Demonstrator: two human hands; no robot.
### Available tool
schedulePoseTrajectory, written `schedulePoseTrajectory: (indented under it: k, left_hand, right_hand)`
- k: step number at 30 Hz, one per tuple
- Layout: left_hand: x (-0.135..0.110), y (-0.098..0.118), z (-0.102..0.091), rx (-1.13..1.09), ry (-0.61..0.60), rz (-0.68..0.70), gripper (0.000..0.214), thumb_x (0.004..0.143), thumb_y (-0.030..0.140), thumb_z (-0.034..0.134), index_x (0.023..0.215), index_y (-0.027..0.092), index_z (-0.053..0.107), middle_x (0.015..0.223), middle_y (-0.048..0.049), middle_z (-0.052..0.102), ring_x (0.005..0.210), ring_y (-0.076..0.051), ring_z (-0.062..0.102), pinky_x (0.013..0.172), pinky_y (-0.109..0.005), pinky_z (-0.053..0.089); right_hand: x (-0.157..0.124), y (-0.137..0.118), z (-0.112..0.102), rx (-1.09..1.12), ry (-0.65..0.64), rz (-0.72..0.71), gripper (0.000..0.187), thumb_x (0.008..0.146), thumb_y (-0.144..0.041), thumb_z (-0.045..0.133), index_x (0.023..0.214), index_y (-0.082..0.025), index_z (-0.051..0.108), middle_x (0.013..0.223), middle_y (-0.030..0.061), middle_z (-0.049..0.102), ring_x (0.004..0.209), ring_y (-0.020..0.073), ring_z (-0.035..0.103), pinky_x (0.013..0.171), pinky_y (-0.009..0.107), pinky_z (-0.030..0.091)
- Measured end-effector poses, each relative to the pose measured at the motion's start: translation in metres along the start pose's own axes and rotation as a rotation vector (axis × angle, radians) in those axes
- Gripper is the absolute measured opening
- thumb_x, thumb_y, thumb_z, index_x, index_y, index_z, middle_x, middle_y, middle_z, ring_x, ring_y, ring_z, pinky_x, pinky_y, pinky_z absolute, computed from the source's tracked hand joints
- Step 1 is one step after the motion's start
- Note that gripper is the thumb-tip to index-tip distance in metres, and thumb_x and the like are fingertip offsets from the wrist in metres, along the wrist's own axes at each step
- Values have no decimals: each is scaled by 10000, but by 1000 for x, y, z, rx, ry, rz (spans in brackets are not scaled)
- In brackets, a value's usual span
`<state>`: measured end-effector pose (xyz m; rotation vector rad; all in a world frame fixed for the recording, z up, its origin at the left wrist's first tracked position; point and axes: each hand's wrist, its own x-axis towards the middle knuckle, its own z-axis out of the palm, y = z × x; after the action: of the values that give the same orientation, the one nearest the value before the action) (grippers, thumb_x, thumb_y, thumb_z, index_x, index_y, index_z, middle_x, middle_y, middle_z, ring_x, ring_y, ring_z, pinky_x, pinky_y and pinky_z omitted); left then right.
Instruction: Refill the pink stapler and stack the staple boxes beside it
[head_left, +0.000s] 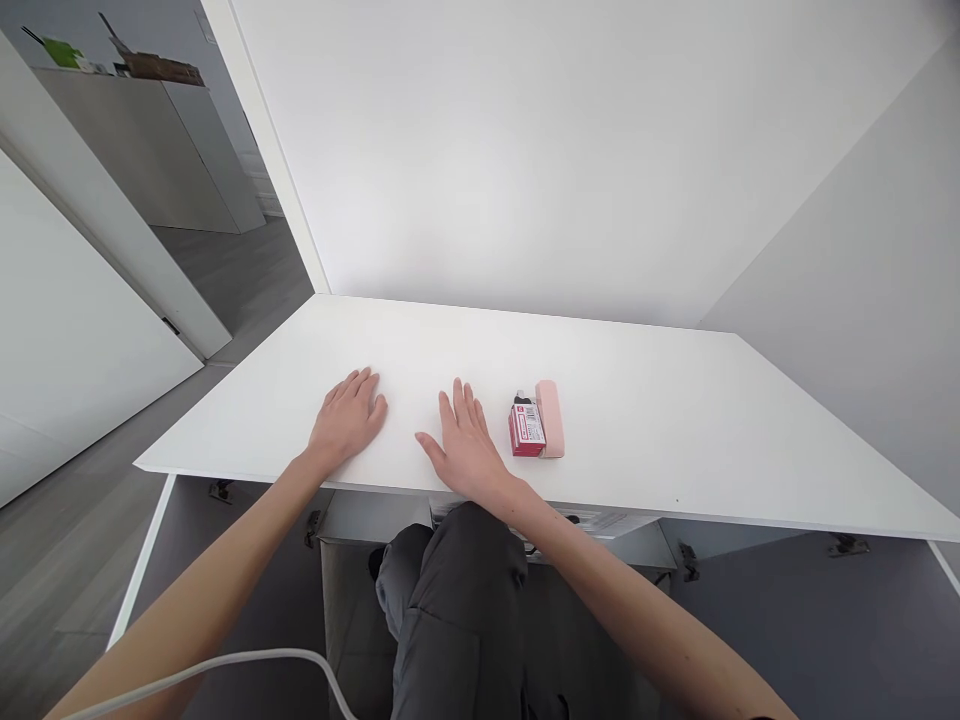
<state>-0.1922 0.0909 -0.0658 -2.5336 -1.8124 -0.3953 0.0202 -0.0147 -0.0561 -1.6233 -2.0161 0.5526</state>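
My left hand point(348, 414) lies palm down on the white tabletop point(637, 400), its fingers stretched forward and holding nothing. To its right, my right hand point(466, 445) also rests flat near the front edge, thumb spread out and fingers apart. Just beyond that hand's right side sits a small red and white box point(527, 430) with printed labels. A long pink object with rounded ends point(550, 418) lies right beside the box. Behind the box a small black piece with a pale tip point(520, 398) shows in part; its kind is unclear. Neither hand touches these things.
A white wall point(510, 150) rises behind the tabletop. Below the front edge, cabinet doors stand open at left point(247, 560) and right point(810, 600). A white cable point(262, 655) crosses my left forearm. Through the doorway at far left is a grey cabinet point(135, 150) with items on top.
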Motion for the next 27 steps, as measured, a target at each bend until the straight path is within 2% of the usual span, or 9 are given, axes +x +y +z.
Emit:
schedulePoseTrajectory:
  k: [4, 8, 13, 18, 23, 27]
  left_hand:
    - [-1, -1, 0, 25, -3, -5, 638, 1053, 409, 254, 1557, 95, 487, 1687, -126, 404, 1593, -287, 327, 1299, -484, 282]
    - [0, -2, 1, 42, 10, -3, 610, 1057, 407, 274, 1546, 126, 509, 1675, -112, 430, 1585, -281, 345, 1295, -471, 295]
    - [0, -1, 1, 49, -5, -15, 619, 1058, 401, 267, 1551, 109, 503, 1686, -110, 412, 1591, -273, 333, 1304, -449, 277]
    - [0, -1, 1, 34, 0, -9, 630, 1055, 394, 268, 1551, 83, 502, 1680, -127, 416, 1587, -289, 337, 1299, -477, 289]
    - [0, 0, 1, 19, 7, -6, 633, 1049, 399, 276, 1545, 87, 515, 1677, -130, 419, 1582, -294, 346, 1294, -493, 299]
    - [0, 1, 1, 21, -3, -14, 638, 1047, 399, 272, 1553, 89, 508, 1682, -124, 413, 1587, -285, 337, 1302, -477, 286]
  right_hand:
    - [16, 6, 2, -71, 10, 114, 804, 1104, -522, 337, 1680, 13, 165, 1773, 229, -58, 1645, 356, -111, 1326, 537, 28]
    - [23, 17, 5, -110, 40, 179, 825, 1095, -518, 342, 1669, 47, 165, 1766, 260, -49, 1641, 383, -112, 1318, 544, 17]
    - [26, 33, 3, -130, 66, 232, 836, 1085, -527, 345, 1665, 49, 170, 1765, 267, -32, 1644, 399, -75, 1309, 562, 37]
    - [26, 46, 1, -157, 108, 259, 839, 1080, -538, 349, 1661, 46, 187, 1763, 282, 8, 1644, 409, -36, 1306, 558, 64]
    - [26, 72, -3, -187, 173, 266, 833, 1081, -560, 336, 1651, 38, 234, 1757, 294, 76, 1642, 415, 9, 1306, 551, 91]
    - [21, 104, -19, -231, 209, 272, 808, 1081, -540, 332, 1647, 32, 258, 1752, 292, 124, 1639, 419, 56, 1304, 558, 133]
